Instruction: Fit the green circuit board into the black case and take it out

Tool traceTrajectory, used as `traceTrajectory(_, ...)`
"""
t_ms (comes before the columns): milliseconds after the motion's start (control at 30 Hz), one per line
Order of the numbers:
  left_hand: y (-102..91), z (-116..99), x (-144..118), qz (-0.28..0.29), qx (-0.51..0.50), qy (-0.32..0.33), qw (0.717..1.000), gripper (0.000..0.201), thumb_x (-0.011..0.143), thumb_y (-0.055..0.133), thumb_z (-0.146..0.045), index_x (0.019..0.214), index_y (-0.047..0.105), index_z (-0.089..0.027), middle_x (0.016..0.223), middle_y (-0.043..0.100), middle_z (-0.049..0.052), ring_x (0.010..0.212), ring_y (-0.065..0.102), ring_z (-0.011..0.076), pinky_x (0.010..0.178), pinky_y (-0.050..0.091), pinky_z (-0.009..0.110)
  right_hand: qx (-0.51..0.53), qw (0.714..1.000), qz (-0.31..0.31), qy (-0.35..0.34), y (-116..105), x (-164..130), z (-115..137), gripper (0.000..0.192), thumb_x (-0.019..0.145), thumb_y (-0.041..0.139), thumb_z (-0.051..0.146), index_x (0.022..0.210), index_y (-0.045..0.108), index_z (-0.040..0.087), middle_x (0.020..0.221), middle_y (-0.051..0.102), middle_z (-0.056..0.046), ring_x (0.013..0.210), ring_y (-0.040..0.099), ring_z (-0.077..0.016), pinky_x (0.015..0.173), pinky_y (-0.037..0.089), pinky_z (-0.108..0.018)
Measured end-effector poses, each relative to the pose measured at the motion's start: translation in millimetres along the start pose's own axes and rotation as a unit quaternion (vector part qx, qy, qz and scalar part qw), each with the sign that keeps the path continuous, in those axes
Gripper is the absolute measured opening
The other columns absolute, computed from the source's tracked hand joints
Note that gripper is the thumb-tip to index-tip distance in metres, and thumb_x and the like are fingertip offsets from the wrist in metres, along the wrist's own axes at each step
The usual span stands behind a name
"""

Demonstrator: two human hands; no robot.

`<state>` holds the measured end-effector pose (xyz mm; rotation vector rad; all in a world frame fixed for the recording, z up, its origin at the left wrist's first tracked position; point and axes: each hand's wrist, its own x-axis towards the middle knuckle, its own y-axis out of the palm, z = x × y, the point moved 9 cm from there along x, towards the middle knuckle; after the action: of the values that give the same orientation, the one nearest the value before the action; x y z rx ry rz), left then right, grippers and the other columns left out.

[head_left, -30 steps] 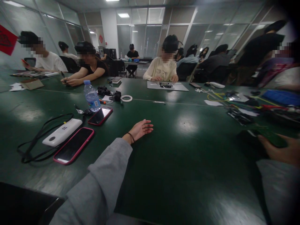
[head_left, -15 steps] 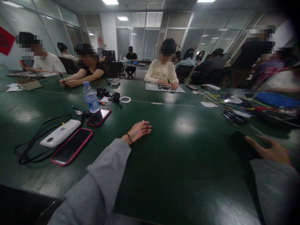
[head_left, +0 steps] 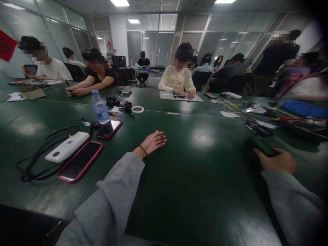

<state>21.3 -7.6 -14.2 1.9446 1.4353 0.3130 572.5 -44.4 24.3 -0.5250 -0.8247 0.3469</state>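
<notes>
At the right side of the bench (head_left: 179, 191), the right hand (head_left: 282, 161) has its fingers bent around a dark flat piece (head_left: 266, 147), probably light, stiff and best held by its edges, while the left hand (head_left: 153, 142) has loosely spread, empty fingers.

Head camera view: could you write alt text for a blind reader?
A person's right hand holds a blurred dark object at a green table, the left hand open and empty. Two phones and a bottle are at left; people sit beyond.
</notes>
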Motion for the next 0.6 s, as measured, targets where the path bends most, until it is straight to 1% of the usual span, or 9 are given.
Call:
traceTrajectory(67, 0.1, -2, 0, 0.001, -0.001, 0.006, 1.000, 0.033, 0.084, 0.055, -0.037, 0.107, 0.057, -0.014, 0.113, 0.059, 0.015, 0.095, 0.063, 0.0197, 0.087, 0.049, 0.036, 0.002, 1.000, 0.025, -0.005, 20, -26, 46, 0.066, 0.050, 0.081, 0.052, 0.100, 0.063, 0.013, 0.100, 0.057, -0.026, 0.093, 0.055, -0.0359, 0.070, 0.038, -0.047)
traceTrajectory(100, -0.2, -3, 0, 0.000, 0.001, 0.009, 1.000, 0.035, 0.083, 0.056, -0.037, 0.110, 0.055, -0.015, 0.118, 0.056, 0.015, 0.097, 0.063, 0.0206, 0.089, 0.048, 0.037, 0.021, 0.998, 0.034, -0.037, 28, -44, 79, 0.066, 0.055, 0.079, 0.049, 0.106, 0.060, 0.012, 0.105, 0.055, -0.026, 0.099, 0.053, -0.0349, 0.076, 0.040, -0.046)
traceTrajectory(167, -1.4, -4, -1, -0.008, 0.010, 0.017, 1.000, 0.045, 0.080, 0.061, -0.036, 0.121, 0.048, -0.020, 0.129, 0.050, 0.016, 0.099, 0.062, 0.0224, 0.090, 0.048, 0.039, 0.081, 0.988, 0.061, -0.114, 38, -89, 153, 0.062, 0.066, 0.073, 0.045, 0.114, 0.055, 0.012, 0.108, 0.056, -0.020, 0.101, 0.052, -0.0313, 0.085, 0.041, -0.043)
traceTrajectory(267, -2.1, -4, -1, -0.017, 0.024, 0.032, 0.999, 0.068, 0.076, 0.066, -0.033, 0.134, 0.031, -0.030, 0.136, 0.043, 0.014, 0.097, 0.064, 0.0224, 0.089, 0.049, 0.040, 0.178, 0.944, 0.134, -0.244, 41, -168, 261, 0.055, 0.075, 0.064, 0.043, 0.118, 0.050, 0.012, 0.109, 0.055, -0.015, 0.101, 0.051, -0.0283, 0.090, 0.042, -0.043)
traceTrajectory(333, -0.8, -3, 0, -0.014, 0.032, 0.040, 0.999, 0.077, 0.074, 0.069, -0.031, 0.136, 0.024, -0.032, 0.131, 0.047, 0.013, 0.091, 0.065, 0.0193, 0.087, 0.049, 0.037, 0.220, 0.909, 0.174, -0.309, 35, -215, 314, 0.049, 0.079, 0.061, 0.038, 0.119, 0.048, 0.013, 0.110, 0.054, -0.014, 0.104, 0.050, -0.0281, 0.092, 0.041, -0.044)
traceTrajectory(367, -0.3, -3, 1, -0.014, 0.038, 0.047, 0.998, 0.078, 0.073, 0.070, -0.030, 0.136, 0.025, -0.032, 0.127, 0.051, 0.011, 0.087, 0.065, 0.0171, 0.085, 0.050, 0.035, 0.231, 0.895, 0.191, -0.331, 30, -234, 332, 0.045, 0.080, 0.060, 0.034, 0.119, 0.048, 0.014, 0.110, 0.054, -0.013, 0.105, 0.049, -0.0281, 0.092, 0.041, -0.044)
traceTrajectory(433, -1.7, -3, 2, -0.025, 0.048, 0.063, 0.997, 0.074, 0.070, 0.073, -0.027, 0.131, 0.032, -0.029, 0.115, 0.057, 0.008, 0.081, 0.064, 0.0135, 0.079, 0.051, 0.030, 0.242, 0.872, 0.221, -0.364, 24, -261, 356, 0.042, 0.079, 0.059, 0.027, 0.118, 0.048, 0.016, 0.110, 0.054, -0.012, 0.105, 0.050, -0.0281, 0.090, 0.043, -0.044)
traceTrajectory(500, -4.9, -4, 4, -0.043, 0.049, 0.077, 0.995, 0.064, 0.067, 0.076, -0.025, 0.122, 0.042, -0.024, 0.105, 0.060, 0.005, 0.078, 0.063, 0.0122, 0.073, 0.050, 0.027, 0.257, 0.856, 0.240, -0.379, 19, -275, 365, 0.041, 0.078, 0.060, 0.025, 0.116, 0.047, 0.017, 0.108, 0.054, -0.011, 0.102, 0.051, -0.0276, 0.089, 0.044, -0.044)
traceTrajectory(600, -9.1, -4, 7, -0.061, 0.042, 0.083, 0.994, 0.050, 0.066, 0.076, -0.025, 0.108, 0.051, -0.020, 0.093, 0.061, 0.003, 0.076, 0.061, 0.0122, 0.069, 0.050, 0.025, 0.299, 0.846, 0.253, -0.361, 17, -274, 363, 0.042, 0.078, 0.064, 0.033, 0.113, 0.047, 0.018, 0.107, 0.053, -0.011, 0.101, 0.052, -0.0271, 0.088, 0.045, -0.043)
